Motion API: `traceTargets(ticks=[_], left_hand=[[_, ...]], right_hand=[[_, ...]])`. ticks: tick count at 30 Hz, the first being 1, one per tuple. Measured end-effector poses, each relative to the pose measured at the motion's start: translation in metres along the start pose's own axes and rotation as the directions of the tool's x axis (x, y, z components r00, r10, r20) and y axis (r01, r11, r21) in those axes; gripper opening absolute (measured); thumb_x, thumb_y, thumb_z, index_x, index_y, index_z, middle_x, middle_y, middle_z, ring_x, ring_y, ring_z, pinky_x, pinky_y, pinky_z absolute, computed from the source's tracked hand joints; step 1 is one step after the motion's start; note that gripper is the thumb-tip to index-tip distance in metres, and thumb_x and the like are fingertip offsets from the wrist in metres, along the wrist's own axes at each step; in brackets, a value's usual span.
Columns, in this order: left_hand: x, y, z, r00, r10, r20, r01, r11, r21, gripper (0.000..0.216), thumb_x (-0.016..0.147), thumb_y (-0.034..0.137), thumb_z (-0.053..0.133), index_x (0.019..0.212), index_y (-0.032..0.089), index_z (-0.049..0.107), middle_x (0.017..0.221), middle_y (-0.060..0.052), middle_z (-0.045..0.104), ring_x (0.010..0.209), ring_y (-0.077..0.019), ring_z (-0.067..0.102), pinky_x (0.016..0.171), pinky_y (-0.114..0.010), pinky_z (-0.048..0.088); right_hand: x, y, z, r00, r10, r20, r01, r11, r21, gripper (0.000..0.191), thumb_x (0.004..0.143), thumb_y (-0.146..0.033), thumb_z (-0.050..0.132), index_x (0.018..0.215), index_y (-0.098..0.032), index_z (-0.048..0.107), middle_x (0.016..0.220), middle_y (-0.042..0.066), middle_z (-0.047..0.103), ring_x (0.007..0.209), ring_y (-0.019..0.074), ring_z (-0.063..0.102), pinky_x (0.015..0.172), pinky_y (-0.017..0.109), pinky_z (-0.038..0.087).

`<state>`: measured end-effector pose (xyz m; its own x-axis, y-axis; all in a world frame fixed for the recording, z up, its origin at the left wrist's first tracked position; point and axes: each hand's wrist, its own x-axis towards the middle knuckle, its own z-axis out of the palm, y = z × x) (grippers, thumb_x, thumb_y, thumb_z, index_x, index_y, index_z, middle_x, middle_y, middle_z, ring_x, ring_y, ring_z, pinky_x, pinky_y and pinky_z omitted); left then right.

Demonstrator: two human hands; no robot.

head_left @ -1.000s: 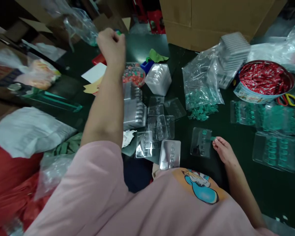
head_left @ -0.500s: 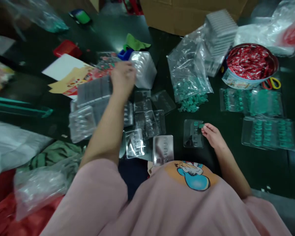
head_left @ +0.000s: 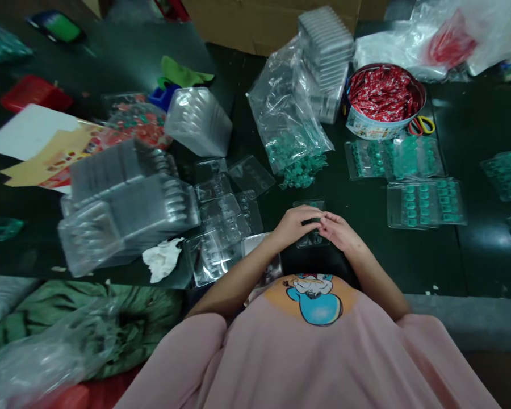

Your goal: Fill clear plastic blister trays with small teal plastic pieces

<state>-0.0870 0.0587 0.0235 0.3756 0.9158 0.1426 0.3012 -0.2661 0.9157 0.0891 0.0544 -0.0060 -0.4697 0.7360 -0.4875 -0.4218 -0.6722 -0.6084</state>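
Both my hands meet over a clear plastic blister tray (head_left: 310,241) that lies on the dark green table close to my body. Thumb and fingers of my left hand (head_left: 297,225) curve together, and their tips touch the right fingertips. My right hand (head_left: 339,230) is closed in a pinch from the other side. Anything between the fingertips is too small or hidden to make out. Most of the tray is covered by the hands. Just beyond it, small green plastic pieces (head_left: 301,172) spill out of a clear bag (head_left: 287,96).
To the left are loose blister trays (head_left: 221,213) and large tray stacks (head_left: 140,199), with another stack (head_left: 200,122) behind. Filled green trays (head_left: 426,203) lie right. A round tin (head_left: 378,132) of red packets and scissors (head_left: 421,125) stand behind them. A cardboard box (head_left: 255,25) borders the back.
My left hand has come from the tray stack at the back left to meet the right hand over the tray. The right hand, earlier pinching a green piece, has moved over the tray. The view has shifted right.
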Motion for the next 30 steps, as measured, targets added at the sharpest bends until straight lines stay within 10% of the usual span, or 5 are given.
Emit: traceTargets(ticks=[8, 21, 30], left_hand=[[-0.023, -0.007, 0.011, 0.985, -0.086, -0.152, 0.086, 0.996, -0.009, 0.019, 0.078, 0.039, 0.074, 0.090, 0.025, 0.077, 0.092, -0.008, 0.074, 0.084, -0.0203, 0.068, 0.075, -0.033, 0.053], [-0.031, -0.009, 0.003, 0.983, -0.183, -0.024, 0.177, 0.972, -0.152, 0.035, 0.077, 0.033, 0.074, 0.110, 0.023, 0.074, 0.115, -0.011, 0.070, 0.093, -0.0203, 0.068, 0.069, -0.026, 0.053], [-0.028, -0.018, 0.009, 0.982, -0.155, -0.112, 0.134, 0.975, -0.176, 0.030, 0.076, 0.034, 0.076, 0.102, 0.019, 0.076, 0.101, -0.009, 0.070, 0.077, -0.0140, 0.063, 0.064, -0.024, 0.049]], right_hand=[[-0.006, 0.025, 0.007, 0.993, 0.094, 0.076, -0.104, 0.986, 0.130, 0.033, 0.065, -0.041, 0.085, 0.082, -0.021, 0.064, 0.063, -0.005, 0.052, 0.056, 0.0067, 0.044, 0.049, 0.020, 0.031], [-0.006, 0.030, 0.009, 0.999, -0.031, -0.018, 0.032, 0.998, 0.052, 0.035, 0.062, -0.040, 0.087, 0.077, -0.018, 0.064, 0.064, -0.006, 0.052, 0.056, 0.0042, 0.041, 0.050, 0.019, 0.029], [-0.013, 0.026, 0.013, 0.989, 0.123, 0.085, -0.141, 0.955, 0.261, 0.036, 0.063, -0.032, 0.088, 0.084, -0.019, 0.062, 0.068, -0.005, 0.053, 0.060, 0.0059, 0.045, 0.051, 0.018, 0.032]])
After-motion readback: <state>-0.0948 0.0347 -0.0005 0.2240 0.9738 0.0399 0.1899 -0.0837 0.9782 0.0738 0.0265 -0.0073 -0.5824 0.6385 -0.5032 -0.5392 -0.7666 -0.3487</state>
